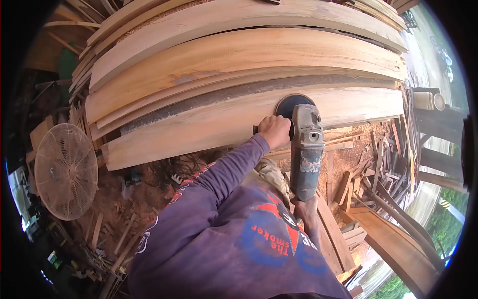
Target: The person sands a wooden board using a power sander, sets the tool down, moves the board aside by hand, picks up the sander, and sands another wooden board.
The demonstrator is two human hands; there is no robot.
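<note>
Head view: before me the person's left hand (276, 132) has its fingers wrapped round the side handle of a disc sander (307, 157), while the right hand (305, 207) meets the tool's rear end, its fingers too hidden to tell their grip. The sander's dark disc (294, 103) sits near the far edge of the closest pale board (199, 129), right of middle; a round fan (67, 172) stands just off that board's left end.

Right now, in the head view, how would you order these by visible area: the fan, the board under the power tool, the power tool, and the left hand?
Largest to smallest:
1. Board
2. Fan
3. Power tool; its length looks similar to the fan's height
4. Left hand
</note>
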